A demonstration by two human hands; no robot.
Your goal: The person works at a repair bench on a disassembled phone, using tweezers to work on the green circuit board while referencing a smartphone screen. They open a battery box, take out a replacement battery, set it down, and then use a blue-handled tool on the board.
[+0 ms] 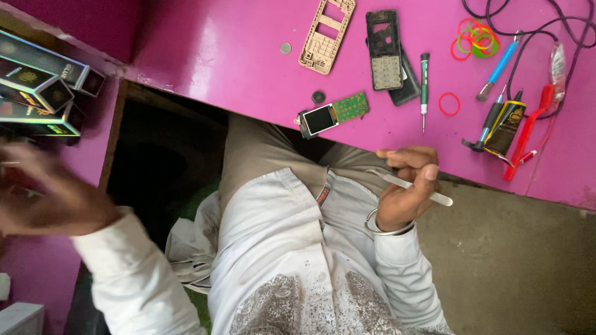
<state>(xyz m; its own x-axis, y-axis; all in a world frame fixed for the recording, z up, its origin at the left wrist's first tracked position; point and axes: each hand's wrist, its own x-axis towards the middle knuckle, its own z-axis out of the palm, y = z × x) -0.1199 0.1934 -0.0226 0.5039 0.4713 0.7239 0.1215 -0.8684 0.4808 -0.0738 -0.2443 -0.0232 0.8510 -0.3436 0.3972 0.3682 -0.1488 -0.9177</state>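
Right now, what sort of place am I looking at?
Probably a small mobile phone repair bench: on the pink table lie a phone circuit board with its screen, a bare keypad frame and a precision screwdriver. The right hand holds metal tweezers.

The table [236,56] is pink and shiny. The tweezers [410,185] look like smooth metal (silvery). The shirt [279,248] is soft white cloth. The boxes [37,80] are glossy.

Magenta table [236,56], green circuit board [349,107], beige phone frame [326,35], red rubber band [449,104].
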